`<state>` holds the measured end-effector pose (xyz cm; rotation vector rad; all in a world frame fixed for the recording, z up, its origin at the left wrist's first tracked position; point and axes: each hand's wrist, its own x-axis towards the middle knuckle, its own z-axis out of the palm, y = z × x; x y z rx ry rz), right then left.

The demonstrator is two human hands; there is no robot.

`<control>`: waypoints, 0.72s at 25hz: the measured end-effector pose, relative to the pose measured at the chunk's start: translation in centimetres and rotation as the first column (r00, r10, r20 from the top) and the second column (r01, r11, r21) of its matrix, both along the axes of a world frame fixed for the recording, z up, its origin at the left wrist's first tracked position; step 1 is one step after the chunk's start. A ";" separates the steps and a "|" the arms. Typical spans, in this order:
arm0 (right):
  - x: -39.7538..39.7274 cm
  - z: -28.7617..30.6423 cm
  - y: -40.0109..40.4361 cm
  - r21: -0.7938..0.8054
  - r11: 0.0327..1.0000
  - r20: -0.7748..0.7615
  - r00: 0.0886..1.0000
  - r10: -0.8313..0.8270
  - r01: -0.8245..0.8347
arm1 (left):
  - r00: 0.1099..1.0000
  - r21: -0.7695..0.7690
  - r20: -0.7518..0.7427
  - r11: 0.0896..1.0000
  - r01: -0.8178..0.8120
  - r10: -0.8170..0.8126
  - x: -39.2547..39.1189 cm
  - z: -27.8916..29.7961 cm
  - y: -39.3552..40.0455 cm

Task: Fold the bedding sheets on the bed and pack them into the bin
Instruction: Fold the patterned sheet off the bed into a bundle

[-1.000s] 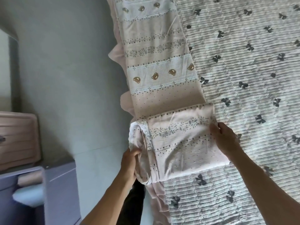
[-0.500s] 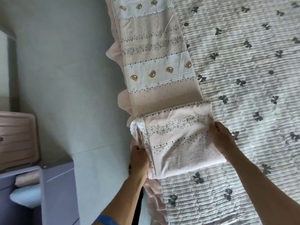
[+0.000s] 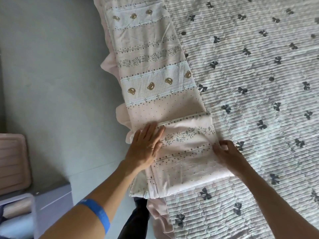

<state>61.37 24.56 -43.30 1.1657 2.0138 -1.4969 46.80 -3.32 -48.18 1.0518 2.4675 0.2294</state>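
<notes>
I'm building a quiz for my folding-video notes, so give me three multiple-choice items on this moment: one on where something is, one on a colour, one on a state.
1. Where does the pink sheet lie?
A. Along the bed's left edge, beside the floor
B. Across the middle of the bed
C. On the floor

2. What colour is the band on the left forearm?
A. Red
B. Blue
C. Green

3. How does the left hand meet the folded end of the sheet?
A. It hangs clear above it
B. It makes a fist beside it
C. It presses flat on it with straight fingers

Key: 1 A, the strip runs down the edge of the bow-print quilt next to the grey floor. 2 B, the band is plainly blue. 3 C, the fingers lie straight on the cloth, while the right hand pinches the opposite edge.
</notes>
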 end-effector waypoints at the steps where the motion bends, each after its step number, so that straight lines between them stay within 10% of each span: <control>1: 0.1 0.6 0.7 -0.114 0.992 -0.025 0.998 -0.055 0.051 | 1.000 0.028 0.016 0.999 0.025 -0.025 -0.6 -0.2 -0.4; 6: -3.8 5.6 2.5 -0.469 0.828 -0.144 0.898 -0.416 0.309 | 0.953 0.198 0.298 0.980 -0.012 -0.048 -4.1 1.5 -1.4; 9: -9.9 7.4 3.0 -0.340 0.919 -0.124 0.959 -0.253 0.198 | 0.837 0.116 0.547 0.989 -0.095 0.017 -6.2 2.9 -1.3; 14: -10.5 5.0 0.9 0.103 0.984 0.025 0.989 0.144 -0.146 | 0.994 0.126 0.079 0.990 0.067 -0.077 -4.7 2.4 -1.1; 18: -5.2 1.6 -0.8 0.215 0.973 0.036 0.997 0.072 -0.078 | 0.992 0.283 -0.050 0.951 0.127 -0.117 2.5 2.8 -0.4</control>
